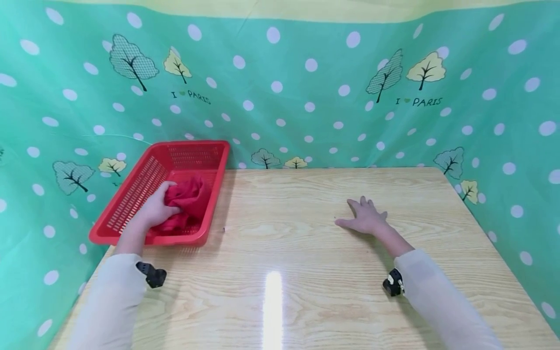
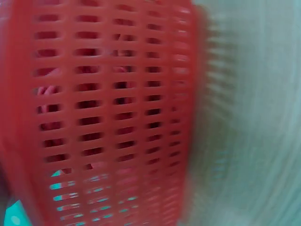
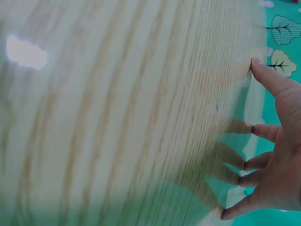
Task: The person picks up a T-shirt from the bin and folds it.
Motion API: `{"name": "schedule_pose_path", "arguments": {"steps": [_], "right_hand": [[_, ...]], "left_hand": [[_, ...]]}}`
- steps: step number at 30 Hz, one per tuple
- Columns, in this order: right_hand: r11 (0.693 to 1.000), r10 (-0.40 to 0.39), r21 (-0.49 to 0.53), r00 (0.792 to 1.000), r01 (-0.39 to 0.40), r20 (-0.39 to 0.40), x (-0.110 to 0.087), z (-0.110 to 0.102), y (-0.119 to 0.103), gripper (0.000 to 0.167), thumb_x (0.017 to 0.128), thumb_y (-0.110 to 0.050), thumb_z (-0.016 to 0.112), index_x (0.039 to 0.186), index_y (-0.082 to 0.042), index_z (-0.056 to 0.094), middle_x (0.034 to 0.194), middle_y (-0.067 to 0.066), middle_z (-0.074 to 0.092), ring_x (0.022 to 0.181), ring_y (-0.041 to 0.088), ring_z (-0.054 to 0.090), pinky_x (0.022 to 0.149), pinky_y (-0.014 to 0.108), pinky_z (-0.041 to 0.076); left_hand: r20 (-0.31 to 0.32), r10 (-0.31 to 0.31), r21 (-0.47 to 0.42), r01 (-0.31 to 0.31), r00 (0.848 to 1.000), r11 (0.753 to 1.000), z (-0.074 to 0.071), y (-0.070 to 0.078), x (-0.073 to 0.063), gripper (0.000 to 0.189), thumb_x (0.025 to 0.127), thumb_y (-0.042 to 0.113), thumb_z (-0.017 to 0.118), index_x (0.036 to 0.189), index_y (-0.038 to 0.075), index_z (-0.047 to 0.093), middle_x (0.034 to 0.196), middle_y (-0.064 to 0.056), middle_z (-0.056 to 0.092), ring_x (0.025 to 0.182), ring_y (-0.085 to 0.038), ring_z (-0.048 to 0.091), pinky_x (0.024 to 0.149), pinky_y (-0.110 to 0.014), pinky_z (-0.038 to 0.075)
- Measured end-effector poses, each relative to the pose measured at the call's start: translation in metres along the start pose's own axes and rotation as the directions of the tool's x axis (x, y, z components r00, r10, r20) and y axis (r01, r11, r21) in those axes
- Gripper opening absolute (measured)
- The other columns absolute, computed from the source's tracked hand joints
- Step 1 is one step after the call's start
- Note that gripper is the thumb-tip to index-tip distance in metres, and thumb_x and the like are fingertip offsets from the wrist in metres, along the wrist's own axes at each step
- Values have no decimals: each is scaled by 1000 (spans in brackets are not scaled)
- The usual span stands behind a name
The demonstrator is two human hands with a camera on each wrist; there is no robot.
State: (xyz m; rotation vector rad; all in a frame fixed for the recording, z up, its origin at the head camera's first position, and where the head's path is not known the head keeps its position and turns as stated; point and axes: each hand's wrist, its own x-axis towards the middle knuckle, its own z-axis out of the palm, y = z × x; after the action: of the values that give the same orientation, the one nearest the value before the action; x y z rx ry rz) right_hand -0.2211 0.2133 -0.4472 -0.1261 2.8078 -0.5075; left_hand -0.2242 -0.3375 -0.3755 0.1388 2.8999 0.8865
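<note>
Inside the red plastic basket (image 1: 213,206), at the table's left, lies a crumpled red cloth (image 1: 192,197). My left hand (image 1: 155,206) reaches over the near rim and grips the cloth's left side between thumb and fingers. In the left wrist view the slotted basket wall (image 2: 103,110) fills much of the picture; the hand there is mostly hidden behind it. On the right side of the table, my right hand (image 1: 365,217) has its fingers spread. In the right wrist view that right hand (image 3: 287,150) touches the tabletop with its fingertips and holds nothing.
The wood-grain table (image 1: 288,218) extends between the two hands, with a bright light reflection near its front. A green dotted curtain (image 1: 293,78) printed with trees hangs behind and along both sides. Each wrist wears a small black camera (image 1: 150,274).
</note>
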Motion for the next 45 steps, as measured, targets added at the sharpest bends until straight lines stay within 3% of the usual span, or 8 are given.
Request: {"name": "schedule_pose_path", "arguments": {"steps": [7, 14, 17, 23, 27, 34, 40, 45], "right_hand": [[1000, 1, 4, 1000, -1, 3, 1, 1, 1, 96, 80, -68, 52, 148, -7, 23, 150, 34, 6, 137, 54, 3, 92, 82, 1], [1000, -5, 13, 1000, 5, 1, 1, 2, 2, 96, 80, -68, 53, 148, -7, 23, 150, 35, 6, 137, 54, 3, 92, 82, 2], [1000, -3, 13, 1000, 3, -2, 1, 2, 3, 96, 80, -69, 53, 148, -7, 23, 150, 35, 6, 137, 54, 3, 92, 82, 2], [1000, -2, 18, 1000, 2, -4, 1, 2, 4, 97, 80, -69, 53, 148, -7, 23, 150, 35, 6, 137, 54, 3, 92, 82, 2], [1000, -2, 23, 1000, 2, 0, 1, 3, 3, 97, 80, -68, 53, 148, -7, 23, 150, 35, 6, 137, 54, 2, 93, 82, 1], [999, 1, 37, 1000, -2, 4, 1, 4, 4, 96, 80, -67, 54, 148, -6, 23, 151, 34, 5, 138, 53, 2, 93, 82, -1], [999, 0, 34, 1000, 0, 0, 2, 4, 4, 97, 79, -68, 54, 148, -6, 24, 150, 35, 6, 138, 54, 2, 92, 82, 1], [999, -9, 32, 1000, 9, -19, 3, 5, 3, 96, 79, -67, 55, 147, -5, 27, 149, 36, 9, 137, 54, 5, 93, 82, 2]], "left_hand": [[-158, -9, -125, -11, 987, 992, -27, 26, -12, 65, 88, 23, 65, 136, 10, 24, 125, -26, 42, 110, -42, 42, 83, -52, 43], [-311, 20, -198, -85, 950, 976, -45, 73, -16, 65, 86, 29, 66, 136, 13, 27, 130, -17, 42, 112, -29, 41, 86, -39, 40], [-323, 51, -202, -121, 945, 972, -47, 96, -16, 63, 86, 26, 66, 136, 16, 29, 127, -13, 45, 110, -25, 43, 86, -37, 40], [-259, 106, -193, -159, 960, 968, -38, 141, -11, 63, 85, 16, 67, 135, 15, 30, 126, -18, 47, 113, -34, 45, 89, -48, 42], [-214, 137, -190, -179, 967, 965, -24, 164, -3, 60, 85, 16, 68, 133, 19, 33, 123, -18, 50, 111, -33, 47, 89, -49, 42], [-163, 238, -223, -271, 957, 936, 17, 187, 17, 58, 82, 11, 68, 131, 19, 37, 118, -16, 54, 106, -30, 52, 87, -46, 44], [-126, 295, -252, -318, 947, 914, 71, 196, 40, 60, 79, 8, 71, 130, 13, 39, 120, -16, 54, 108, -30, 53, 94, -46, 44], [-91, 250, -286, -266, 964, 921, 124, 200, 53, 60, 78, 7, 71, 129, 12, 40, 124, -13, 53, 115, -28, 52, 100, -44, 41]]}}
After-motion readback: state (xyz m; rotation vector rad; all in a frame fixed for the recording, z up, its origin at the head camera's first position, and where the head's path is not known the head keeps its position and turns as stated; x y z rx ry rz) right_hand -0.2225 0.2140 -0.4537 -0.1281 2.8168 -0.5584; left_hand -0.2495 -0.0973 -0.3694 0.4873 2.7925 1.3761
